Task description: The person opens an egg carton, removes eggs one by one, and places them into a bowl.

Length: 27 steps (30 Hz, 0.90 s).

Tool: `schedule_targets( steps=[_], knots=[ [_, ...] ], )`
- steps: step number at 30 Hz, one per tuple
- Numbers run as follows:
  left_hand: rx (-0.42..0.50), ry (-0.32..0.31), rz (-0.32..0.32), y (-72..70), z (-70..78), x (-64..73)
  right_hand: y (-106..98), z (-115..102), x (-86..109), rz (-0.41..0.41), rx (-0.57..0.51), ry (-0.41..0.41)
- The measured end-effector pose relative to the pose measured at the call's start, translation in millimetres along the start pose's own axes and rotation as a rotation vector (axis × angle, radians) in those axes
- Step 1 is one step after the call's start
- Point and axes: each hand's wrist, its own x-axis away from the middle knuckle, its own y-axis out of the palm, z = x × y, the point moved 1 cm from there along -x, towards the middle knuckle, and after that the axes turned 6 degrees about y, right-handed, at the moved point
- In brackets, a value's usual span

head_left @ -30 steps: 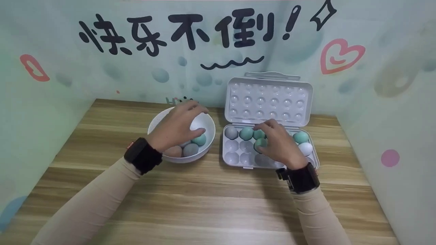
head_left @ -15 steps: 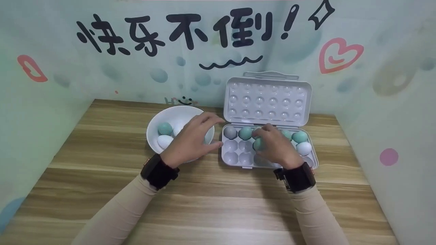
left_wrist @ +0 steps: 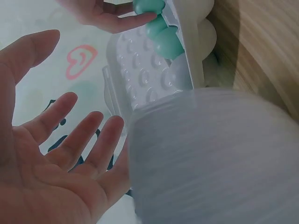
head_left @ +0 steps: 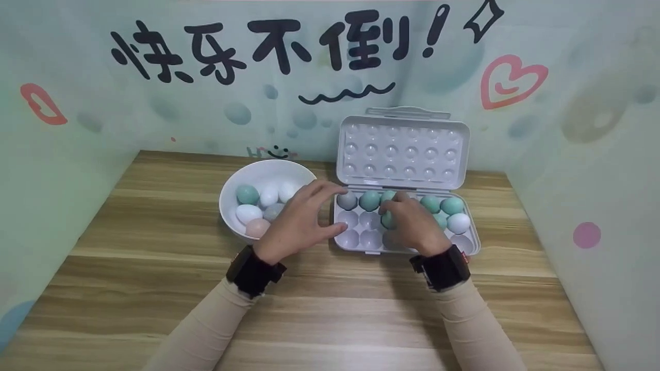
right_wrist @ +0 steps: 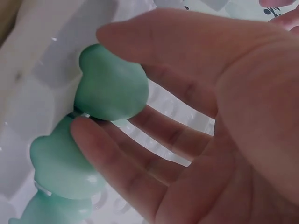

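Your right hand (head_left: 415, 224) is over the middle of the open egg box, thumb and fingers bent round a green egg (right_wrist: 112, 84) that sits in the middle row, third place from the left; the right wrist view shows the thumb along one side, fingers behind. Your left hand (head_left: 299, 221) holds nothing: fingers wide, thumb well apart from them, palm over the bowl's right side, tips at the near left end of the egg box (head_left: 369, 238). Back row of the box, from your left: grey egg (head_left: 347, 200), then green ones, one place hidden by your right hand. White egg (head_left: 458, 223) at the right end of the middle row. Lid (head_left: 402, 152) stands raised behind. White bowl (head_left: 263, 170) to the left on the wood-grain table (head_left: 330, 319); in it, one green, one pinkish, one grey and several white eggs, part of the contents covered by your left hand.
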Motion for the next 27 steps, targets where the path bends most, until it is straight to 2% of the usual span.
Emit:
schedule_targets(
  steps=[13, 21, 27],
  knots=[
    [0.011, -0.006, 0.01, 5.6, -4.5, 1.5, 5, 3, -4.5, 0.022, -0.014, 0.033],
    [0.01, 0.003, 0.017, 6.6, -4.7, 0.2, 4, 5, -6.6, 0.04, 0.009, -0.041],
    [-0.004, 0.007, 0.044, 5.8, -5.9, 0.7, -6, 5, -4.8, 0.088, -0.076, -0.074]
  ],
)
